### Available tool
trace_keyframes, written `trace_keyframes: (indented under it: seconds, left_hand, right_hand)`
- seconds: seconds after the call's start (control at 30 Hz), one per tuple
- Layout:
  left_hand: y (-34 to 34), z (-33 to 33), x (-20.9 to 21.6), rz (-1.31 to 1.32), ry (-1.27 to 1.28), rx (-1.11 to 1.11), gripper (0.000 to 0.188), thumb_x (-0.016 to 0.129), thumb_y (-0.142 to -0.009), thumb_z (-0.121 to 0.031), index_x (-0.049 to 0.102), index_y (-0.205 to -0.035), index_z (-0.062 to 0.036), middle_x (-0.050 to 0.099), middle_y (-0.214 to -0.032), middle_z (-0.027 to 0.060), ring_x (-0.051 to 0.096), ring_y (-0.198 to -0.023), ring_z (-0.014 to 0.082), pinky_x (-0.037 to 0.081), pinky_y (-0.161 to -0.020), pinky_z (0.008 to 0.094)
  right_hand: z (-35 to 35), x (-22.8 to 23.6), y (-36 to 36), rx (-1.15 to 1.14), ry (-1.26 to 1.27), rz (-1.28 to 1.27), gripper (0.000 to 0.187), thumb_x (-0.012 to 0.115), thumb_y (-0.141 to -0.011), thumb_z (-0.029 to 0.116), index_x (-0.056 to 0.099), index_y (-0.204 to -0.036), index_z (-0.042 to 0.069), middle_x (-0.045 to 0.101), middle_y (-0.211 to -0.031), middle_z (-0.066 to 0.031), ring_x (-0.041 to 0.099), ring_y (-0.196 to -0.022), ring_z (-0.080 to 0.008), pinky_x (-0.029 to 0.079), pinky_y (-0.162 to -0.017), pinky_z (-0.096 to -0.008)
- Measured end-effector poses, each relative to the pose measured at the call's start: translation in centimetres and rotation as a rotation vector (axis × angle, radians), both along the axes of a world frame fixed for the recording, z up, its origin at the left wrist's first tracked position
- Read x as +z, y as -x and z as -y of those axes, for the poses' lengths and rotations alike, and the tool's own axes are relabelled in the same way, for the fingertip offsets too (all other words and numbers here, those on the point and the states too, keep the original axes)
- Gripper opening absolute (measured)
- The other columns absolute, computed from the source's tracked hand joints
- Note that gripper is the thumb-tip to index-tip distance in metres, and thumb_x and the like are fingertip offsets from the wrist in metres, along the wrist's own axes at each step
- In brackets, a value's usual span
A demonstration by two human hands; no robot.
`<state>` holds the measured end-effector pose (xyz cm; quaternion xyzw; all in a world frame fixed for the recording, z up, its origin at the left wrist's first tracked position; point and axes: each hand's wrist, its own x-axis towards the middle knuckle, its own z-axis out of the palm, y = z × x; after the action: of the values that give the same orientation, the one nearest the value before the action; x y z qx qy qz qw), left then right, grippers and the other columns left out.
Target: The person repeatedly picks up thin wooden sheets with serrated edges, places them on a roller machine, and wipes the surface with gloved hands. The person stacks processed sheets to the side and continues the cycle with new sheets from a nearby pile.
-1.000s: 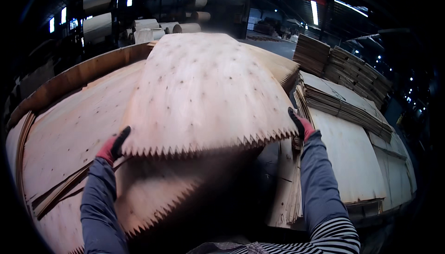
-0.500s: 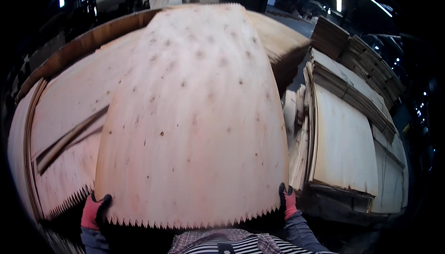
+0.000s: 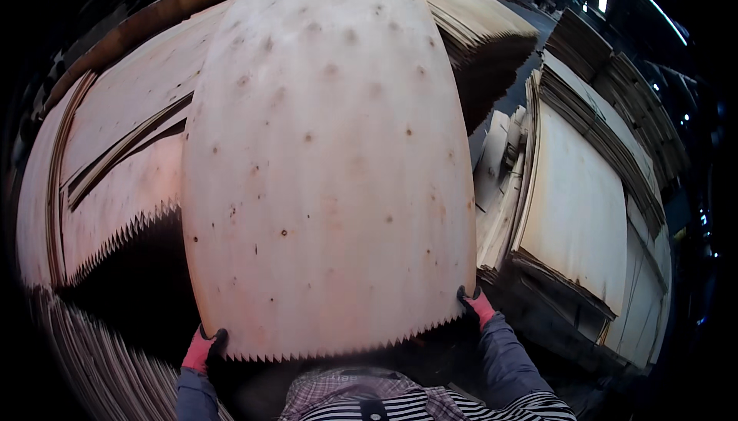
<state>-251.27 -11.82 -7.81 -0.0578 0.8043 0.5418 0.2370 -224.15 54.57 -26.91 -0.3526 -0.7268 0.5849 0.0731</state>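
A large pale wood veneer sheet [image 3: 330,183] with scattered dark knots and a saw-toothed near edge spans the middle of the view. My left hand [image 3: 203,348], in a pink glove with dark fingertips, grips its near left corner, thumb on top. At the near right corner my right hand [image 3: 478,306], gloved alike, is closed on the sheet's edge. The fingers of both hands are hidden under the sheet. Its far end reaches over other stacked veneer.
More veneer sheets [image 3: 127,171] with jagged edges lie on the left, beside a dark gap. A veneer stack [image 3: 484,14] stands behind on the right. Tied veneer bundles [image 3: 580,198] sit at the right. At lower left is a layered stack [image 3: 100,359].
The view has tilted down and turned slightly left. Both hands still hold the sheet; its left side has shifted right relative to the sheets at left, widening the dark gap there.
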Motion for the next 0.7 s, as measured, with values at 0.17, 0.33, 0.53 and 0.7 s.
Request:
trace_keyframes:
  seconds: [0.17, 0.33, 0.53, 0.7]
  left_hand:
    - [0.5, 1.1, -1.0, 0.106, -0.078, 0.015, 0.056, 0.066, -0.071, -0.016, 0.04, -0.117, 0.0021, 0.056, -0.102, 0.0083, 0.053, -0.092, 0.0162, 0.042, -0.081, 0.028]
    - [4.8, 0.6, 4.5, 0.418, -0.255, -0.007, 0.059, 0.068, -0.072, -0.017, 0.038, -0.12, 0.0012, 0.052, -0.11, 0.0112, 0.051, -0.099, 0.0183, 0.043, -0.083, 0.0313]
    - [12.9, -8.0, 12.2, 0.189, -0.358, -0.097, 0.049, 0.048, -0.086, -0.032, 0.04, -0.12, 0.0015, 0.052, -0.111, 0.0114, 0.052, -0.097, 0.0205, 0.041, -0.083, 0.0313]
    - [17.0, -13.0, 12.7, 0.085, -0.365, -0.115, 0.05, 0.046, -0.086, -0.034, 0.04, -0.121, 0.0015, 0.052, -0.112, 0.0114, 0.051, -0.097, 0.0207, 0.041, -0.083, 0.0313]
  right_hand:
    - [4.3, 19.0, 14.3, -0.072, -0.603, 0.003, 0.086, 0.074, -0.063, 0.023, 0.024, -0.128, -0.005, 0.035, -0.126, -0.0191, 0.035, -0.117, -0.0246, 0.032, -0.095, -0.032]
    - [-4.5, 23.7, 32.2, -0.071, -0.289, -0.112, 0.059, 0.061, -0.076, 0.019, 0.033, -0.125, 0.001, 0.048, -0.113, -0.0106, 0.046, -0.102, -0.0182, 0.037, -0.086, -0.0309]
    - [-11.6, 14.5, 36.0, -0.089, 0.531, -0.49, 0.033, 0.052, -0.083, 0.032, 0.056, -0.105, 0.009, 0.058, -0.096, -0.0015, 0.053, -0.089, -0.0098, 0.044, -0.077, -0.0282]
    - [-9.2, 21.4, 34.8, -0.089, 0.712, -0.208, 0.024, 0.056, -0.08, 0.026, 0.06, -0.096, 0.009, 0.061, -0.084, -0.0012, 0.057, -0.079, -0.0147, 0.045, -0.075, -0.0273]
